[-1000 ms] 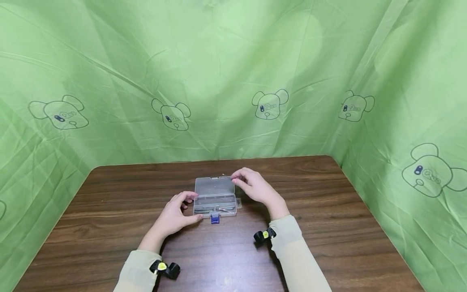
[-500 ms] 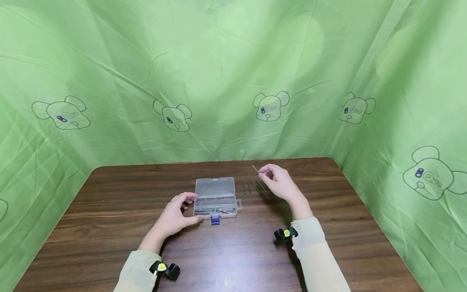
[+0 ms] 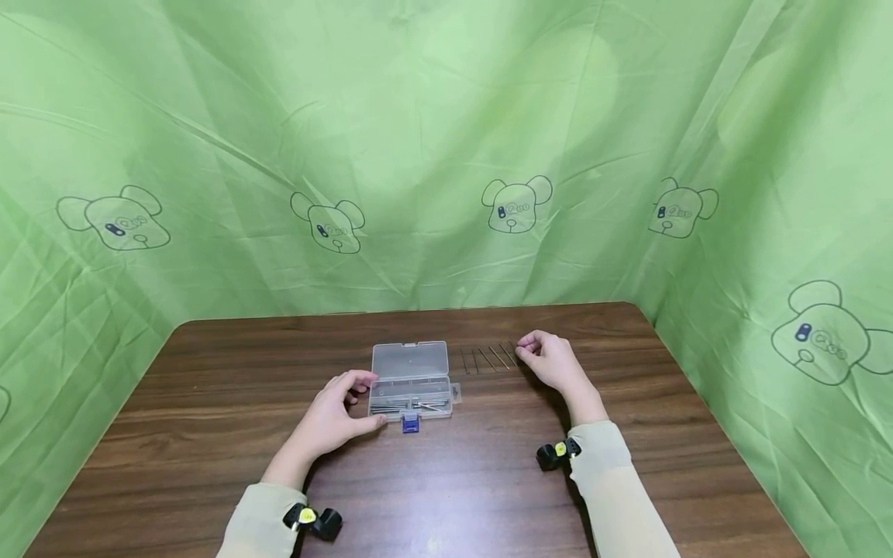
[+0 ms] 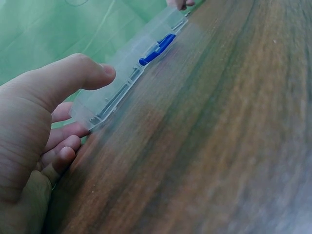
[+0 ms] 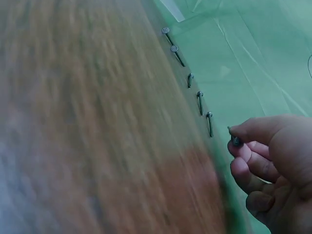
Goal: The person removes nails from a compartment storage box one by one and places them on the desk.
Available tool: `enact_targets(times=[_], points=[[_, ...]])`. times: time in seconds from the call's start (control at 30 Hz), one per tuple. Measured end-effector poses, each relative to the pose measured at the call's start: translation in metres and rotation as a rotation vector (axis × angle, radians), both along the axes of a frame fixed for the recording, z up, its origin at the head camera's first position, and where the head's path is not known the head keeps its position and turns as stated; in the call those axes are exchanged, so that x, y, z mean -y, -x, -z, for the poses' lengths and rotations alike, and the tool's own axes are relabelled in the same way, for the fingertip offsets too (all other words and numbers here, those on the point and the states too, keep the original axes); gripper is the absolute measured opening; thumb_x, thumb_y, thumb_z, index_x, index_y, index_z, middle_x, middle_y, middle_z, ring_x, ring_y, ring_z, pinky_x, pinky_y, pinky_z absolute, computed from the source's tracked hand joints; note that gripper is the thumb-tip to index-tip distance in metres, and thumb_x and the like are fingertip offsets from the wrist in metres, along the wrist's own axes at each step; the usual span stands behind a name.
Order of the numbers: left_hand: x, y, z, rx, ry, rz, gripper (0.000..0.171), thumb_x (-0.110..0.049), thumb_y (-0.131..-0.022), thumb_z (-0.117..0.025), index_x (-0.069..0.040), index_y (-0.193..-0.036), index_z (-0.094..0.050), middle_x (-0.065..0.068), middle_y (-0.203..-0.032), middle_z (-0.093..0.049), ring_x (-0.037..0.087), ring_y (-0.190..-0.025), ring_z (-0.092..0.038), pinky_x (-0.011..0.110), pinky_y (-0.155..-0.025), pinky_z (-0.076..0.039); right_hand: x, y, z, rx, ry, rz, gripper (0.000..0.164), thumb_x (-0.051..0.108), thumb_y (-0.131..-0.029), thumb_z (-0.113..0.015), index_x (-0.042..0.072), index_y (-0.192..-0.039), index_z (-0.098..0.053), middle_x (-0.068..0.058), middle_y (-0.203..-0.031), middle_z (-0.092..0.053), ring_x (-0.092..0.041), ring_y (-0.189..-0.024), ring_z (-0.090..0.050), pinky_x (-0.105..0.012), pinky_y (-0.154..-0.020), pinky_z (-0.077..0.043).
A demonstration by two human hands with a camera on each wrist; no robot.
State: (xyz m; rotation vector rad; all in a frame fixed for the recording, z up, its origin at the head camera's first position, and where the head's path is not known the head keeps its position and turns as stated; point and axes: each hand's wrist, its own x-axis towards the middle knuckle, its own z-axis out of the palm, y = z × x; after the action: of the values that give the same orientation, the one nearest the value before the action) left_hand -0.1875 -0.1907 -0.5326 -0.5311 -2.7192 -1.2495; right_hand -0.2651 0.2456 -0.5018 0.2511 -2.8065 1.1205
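A clear plastic storage box lies with its lid raised and its blue latch hanging at the front. Metal nails fill its front compartment. My left hand grips the left end of the box, thumb at the front edge and fingers behind. To the right, my right hand pinches a nail between thumb and index finger, at the end of a row of several nails on the table. In the right wrist view their heads point towards the camera.
The wooden table carries the box and the nail row near its far edge. Green cloth with printed bear faces hangs around the back and sides. A small hang tab sticks out from the box's right end.
My right hand has moved from the box's lid to the right, carrying a nail to the right end of the row and lowering it. The left hand stays at the box.
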Motion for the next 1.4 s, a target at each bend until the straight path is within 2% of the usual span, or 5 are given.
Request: enact_targets(times=[0.33,0.67,0.93,1.1,1.4], points=[[0.000,-0.001,-0.003,0.000,0.014,-0.009,0.067,-0.035,-0.080,-0.100,-0.018,-0.136,-0.068,-0.002,-0.118,-0.067,0.017,-0.104,-0.061,0.040,-0.090,-0.052,-0.005,0.003,0.007,0.031,0.005,-0.004,0.010,0.014,-0.098,-0.077,0.006,-0.103,-0.077,-0.002,-0.087,-0.072,-0.011,-0.069,-0.060,-0.031,-0.070,-0.050],[-0.001,0.000,-0.002,0.005,0.010,-0.007,0.067,-0.032,-0.080,-0.100,-0.017,-0.137,-0.068,0.000,-0.119,-0.067,0.017,-0.105,-0.061,0.041,-0.091,-0.053,-0.005,0.002,0.006,0.035,-0.023,0.004,0.011,0.016,-0.098,-0.078,0.007,-0.104,-0.077,-0.002,-0.089,-0.073,-0.013,-0.071,-0.061,-0.037,-0.076,-0.051],[-0.002,0.002,-0.002,0.018,-0.007,0.003,0.068,-0.032,-0.079,-0.100,-0.017,-0.137,-0.068,0.001,-0.118,-0.068,0.017,-0.104,-0.060,0.040,-0.091,-0.052,-0.007,0.001,0.009,0.042,-0.027,0.026,0.011,0.017,-0.098,-0.078,0.007,-0.104,-0.077,-0.002,-0.089,-0.074,-0.012,-0.070,-0.060,-0.036,-0.074,-0.051],[-0.002,0.001,-0.002,0.009,-0.009,0.002,0.067,-0.031,-0.079,-0.101,-0.017,-0.136,-0.068,0.001,-0.118,-0.068,0.017,-0.104,-0.060,0.040,-0.090,-0.052,-0.007,0.002,0.009,0.039,-0.021,0.041,0.018,0.019,-0.098,-0.078,0.006,-0.109,-0.075,-0.004,-0.091,-0.073,-0.013,-0.072,-0.061,-0.036,-0.075,-0.051],[-0.001,0.000,-0.002,0.003,-0.008,0.004,0.067,-0.031,-0.079,-0.101,-0.017,-0.136,-0.068,0.000,-0.119,-0.068,0.018,-0.105,-0.061,0.040,-0.091,-0.053,0.006,-0.001,-0.003,0.004,-0.016,0.024,0.020,0.020,-0.097,-0.078,0.004,-0.109,-0.073,-0.006,-0.094,-0.071,-0.018,-0.080,-0.064,-0.039,-0.079,-0.052]])
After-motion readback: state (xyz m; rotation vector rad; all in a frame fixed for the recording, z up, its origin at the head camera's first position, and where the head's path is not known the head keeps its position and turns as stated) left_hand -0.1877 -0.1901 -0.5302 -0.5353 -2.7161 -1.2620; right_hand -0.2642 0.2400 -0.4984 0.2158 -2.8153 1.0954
